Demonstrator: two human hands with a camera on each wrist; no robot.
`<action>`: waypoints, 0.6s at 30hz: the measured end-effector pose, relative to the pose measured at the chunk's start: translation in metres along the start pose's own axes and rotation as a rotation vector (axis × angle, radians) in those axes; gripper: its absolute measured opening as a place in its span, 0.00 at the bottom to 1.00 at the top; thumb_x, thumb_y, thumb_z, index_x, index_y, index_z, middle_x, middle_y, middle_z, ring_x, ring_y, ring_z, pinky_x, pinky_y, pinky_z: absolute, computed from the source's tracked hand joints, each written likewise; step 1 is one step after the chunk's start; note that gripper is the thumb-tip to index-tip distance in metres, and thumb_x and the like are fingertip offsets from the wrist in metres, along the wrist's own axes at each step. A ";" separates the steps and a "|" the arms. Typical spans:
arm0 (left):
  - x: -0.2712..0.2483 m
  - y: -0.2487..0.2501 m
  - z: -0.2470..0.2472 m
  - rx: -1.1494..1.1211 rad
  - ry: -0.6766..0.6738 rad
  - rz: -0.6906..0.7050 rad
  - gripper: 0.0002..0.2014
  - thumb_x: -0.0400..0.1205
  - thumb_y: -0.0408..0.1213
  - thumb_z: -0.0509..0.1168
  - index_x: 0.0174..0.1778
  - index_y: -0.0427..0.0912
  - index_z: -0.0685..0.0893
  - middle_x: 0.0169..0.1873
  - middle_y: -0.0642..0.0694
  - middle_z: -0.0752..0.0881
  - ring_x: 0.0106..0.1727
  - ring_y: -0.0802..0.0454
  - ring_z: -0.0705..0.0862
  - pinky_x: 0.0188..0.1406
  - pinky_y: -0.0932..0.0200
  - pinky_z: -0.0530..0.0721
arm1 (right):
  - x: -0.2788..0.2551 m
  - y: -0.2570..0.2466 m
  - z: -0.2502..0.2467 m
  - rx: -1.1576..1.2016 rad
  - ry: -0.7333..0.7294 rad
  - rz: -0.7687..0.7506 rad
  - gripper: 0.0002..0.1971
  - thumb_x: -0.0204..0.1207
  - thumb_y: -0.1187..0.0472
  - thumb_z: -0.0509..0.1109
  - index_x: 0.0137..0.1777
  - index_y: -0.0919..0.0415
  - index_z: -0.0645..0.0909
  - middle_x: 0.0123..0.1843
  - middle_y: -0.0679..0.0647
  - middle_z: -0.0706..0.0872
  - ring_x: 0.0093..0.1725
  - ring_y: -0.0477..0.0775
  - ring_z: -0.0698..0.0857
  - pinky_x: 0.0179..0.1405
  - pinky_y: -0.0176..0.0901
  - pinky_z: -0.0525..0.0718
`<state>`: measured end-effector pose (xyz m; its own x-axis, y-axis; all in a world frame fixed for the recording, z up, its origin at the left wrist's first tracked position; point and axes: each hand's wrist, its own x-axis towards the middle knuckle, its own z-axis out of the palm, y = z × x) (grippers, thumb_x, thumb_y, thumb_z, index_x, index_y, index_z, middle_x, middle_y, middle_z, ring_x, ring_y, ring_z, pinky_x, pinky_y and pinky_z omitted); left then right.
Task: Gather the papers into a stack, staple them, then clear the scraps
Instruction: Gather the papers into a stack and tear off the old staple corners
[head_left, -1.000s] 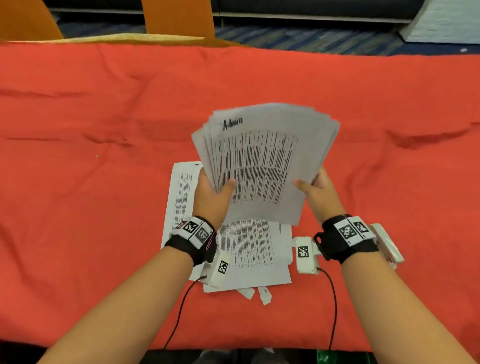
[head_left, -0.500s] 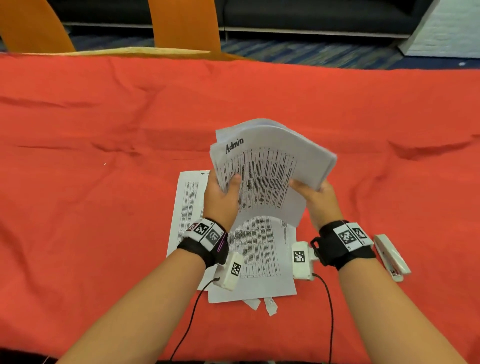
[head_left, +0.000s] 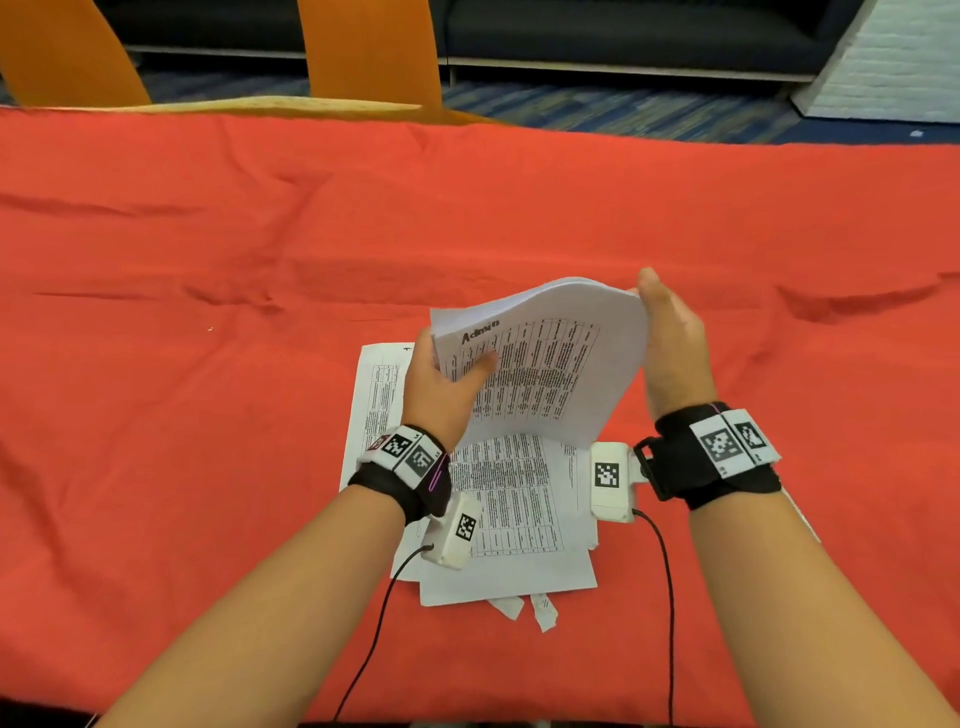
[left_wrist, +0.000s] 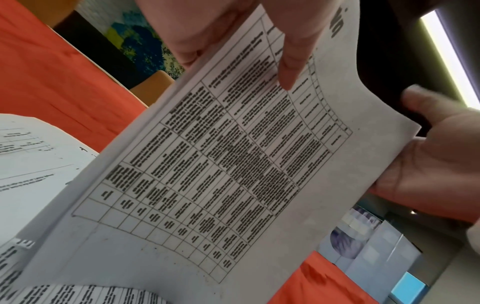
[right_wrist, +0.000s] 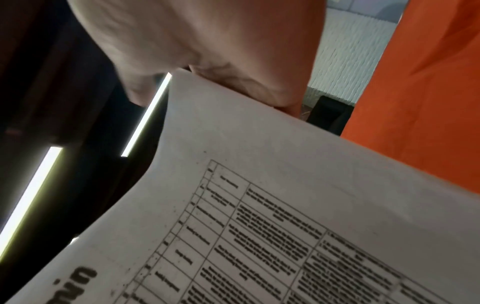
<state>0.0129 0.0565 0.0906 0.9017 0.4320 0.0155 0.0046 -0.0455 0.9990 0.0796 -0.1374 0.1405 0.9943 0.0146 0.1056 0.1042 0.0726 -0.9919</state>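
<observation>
A stack of printed papers (head_left: 550, 364) headed "Admin" stands tilted above the red tablecloth, its lower edge near the loose sheets. My left hand (head_left: 447, 379) grips its left edge, thumb on the front page (left_wrist: 293, 61). The straight fingers of my right hand (head_left: 670, 332) lie flat against the stack's right edge, and the palm (left_wrist: 428, 168) touches that edge. More printed sheets (head_left: 519, 509) lie flat under my wrists, one (head_left: 374, 400) sticking out left. Two small paper scraps (head_left: 524, 608) lie at their near edge.
The red tablecloth (head_left: 208, 415) covers the whole table, wrinkled but bare to the left, right and far side. Orange chair backs (head_left: 369, 47) stand beyond the far edge. A thin white edge (head_left: 802, 519) shows behind my right forearm.
The fanned sheets have been drawn into one even stack and lowered. My right hand left the stack's lower right corner and moved up flat against its right edge.
</observation>
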 end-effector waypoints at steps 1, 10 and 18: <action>0.000 0.000 0.000 -0.001 -0.002 -0.007 0.18 0.75 0.37 0.75 0.55 0.57 0.77 0.51 0.58 0.88 0.53 0.66 0.86 0.49 0.66 0.83 | 0.001 0.000 0.000 -0.014 0.018 0.006 0.23 0.73 0.43 0.66 0.36 0.66 0.76 0.33 0.59 0.67 0.33 0.52 0.66 0.32 0.44 0.64; 0.003 0.007 0.001 -0.038 -0.070 -0.081 0.15 0.79 0.37 0.70 0.62 0.44 0.83 0.52 0.57 0.88 0.56 0.61 0.86 0.55 0.62 0.82 | 0.000 0.020 -0.013 -0.058 -0.041 0.008 0.34 0.52 0.25 0.75 0.56 0.38 0.74 0.53 0.55 0.81 0.49 0.49 0.82 0.48 0.41 0.81; 0.002 0.021 0.001 -0.057 -0.045 -0.036 0.17 0.79 0.40 0.70 0.63 0.45 0.82 0.57 0.53 0.88 0.61 0.56 0.85 0.63 0.54 0.81 | -0.008 0.030 -0.006 -0.034 0.014 0.042 0.14 0.69 0.72 0.78 0.53 0.60 0.86 0.46 0.50 0.90 0.44 0.42 0.87 0.50 0.41 0.85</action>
<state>0.0149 0.0553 0.1118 0.9200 0.3914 -0.0213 0.0141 0.0212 0.9997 0.0746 -0.1410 0.1093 0.9980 0.0031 0.0628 0.0626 0.0387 -0.9973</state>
